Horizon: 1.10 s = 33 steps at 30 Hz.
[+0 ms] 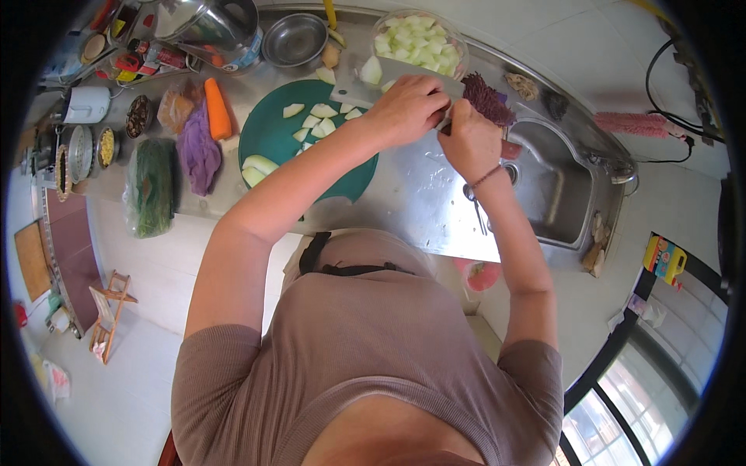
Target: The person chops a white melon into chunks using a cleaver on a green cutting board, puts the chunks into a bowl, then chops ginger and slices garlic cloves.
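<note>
My right hand (473, 138) is closed near the heel of a broad cleaver (351, 87); its grip on the handle is partly hidden. The blade reaches left, just in front of a clear bowl (464, 66) heaped with pale green gourd chunks (417, 41). A gourd piece (371, 70) rests on the blade, and another shows beside my left hand (412, 109). That hand lies over the blade with curled fingers near my right hand; what its fingers hold is hidden. More cut gourd pieces (322, 110) and larger slices (259, 167) lie on the round green cutting board (274, 128).
Right of the board is a steel sink (553, 175); a dark red scrubbing cloth (486, 99) lies behind it. To the left are a carrot (217, 109), a purple bag (199, 148) and bagged greens (150, 186). A metal bowl (295, 41) and large pot (230, 35) stand behind.
</note>
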Each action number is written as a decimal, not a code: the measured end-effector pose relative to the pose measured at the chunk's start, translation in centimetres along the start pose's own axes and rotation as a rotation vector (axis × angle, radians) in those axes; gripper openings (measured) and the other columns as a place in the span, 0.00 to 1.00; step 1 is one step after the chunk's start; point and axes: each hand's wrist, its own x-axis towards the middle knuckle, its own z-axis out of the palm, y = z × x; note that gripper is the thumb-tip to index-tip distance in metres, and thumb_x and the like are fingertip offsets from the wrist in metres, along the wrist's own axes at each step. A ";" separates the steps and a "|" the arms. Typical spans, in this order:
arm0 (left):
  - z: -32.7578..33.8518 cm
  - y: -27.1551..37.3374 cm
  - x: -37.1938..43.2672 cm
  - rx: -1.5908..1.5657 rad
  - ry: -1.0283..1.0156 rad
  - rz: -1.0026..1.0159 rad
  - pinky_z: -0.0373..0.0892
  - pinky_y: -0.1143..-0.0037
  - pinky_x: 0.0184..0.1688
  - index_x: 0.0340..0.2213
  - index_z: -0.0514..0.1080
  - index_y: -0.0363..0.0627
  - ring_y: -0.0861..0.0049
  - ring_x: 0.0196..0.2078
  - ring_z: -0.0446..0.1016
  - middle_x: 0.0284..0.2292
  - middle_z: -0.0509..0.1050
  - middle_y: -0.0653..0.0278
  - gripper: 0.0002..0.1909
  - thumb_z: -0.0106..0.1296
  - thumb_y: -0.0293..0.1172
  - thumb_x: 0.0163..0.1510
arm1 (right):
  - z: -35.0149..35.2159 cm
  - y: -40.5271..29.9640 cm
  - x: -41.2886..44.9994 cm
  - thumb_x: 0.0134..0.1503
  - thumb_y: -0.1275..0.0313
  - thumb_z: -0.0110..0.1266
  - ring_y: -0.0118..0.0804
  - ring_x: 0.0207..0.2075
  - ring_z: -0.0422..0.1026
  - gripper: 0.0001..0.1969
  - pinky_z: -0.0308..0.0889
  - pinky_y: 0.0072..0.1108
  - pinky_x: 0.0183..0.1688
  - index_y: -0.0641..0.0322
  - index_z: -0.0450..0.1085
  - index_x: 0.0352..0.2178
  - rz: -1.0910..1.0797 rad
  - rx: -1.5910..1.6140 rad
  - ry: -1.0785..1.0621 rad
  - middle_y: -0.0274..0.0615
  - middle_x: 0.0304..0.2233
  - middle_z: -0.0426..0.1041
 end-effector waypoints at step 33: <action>11.9 -9.7 -5.7 0.329 -0.543 -0.243 0.70 0.63 0.38 0.31 0.69 0.40 0.59 0.37 0.73 0.34 0.70 0.56 0.09 0.51 0.25 0.44 | 5.6 3.9 -20.3 0.45 0.80 0.54 0.22 0.19 0.59 0.08 0.56 0.18 0.21 0.66 0.61 0.24 0.928 0.837 -0.224 0.32 0.17 0.62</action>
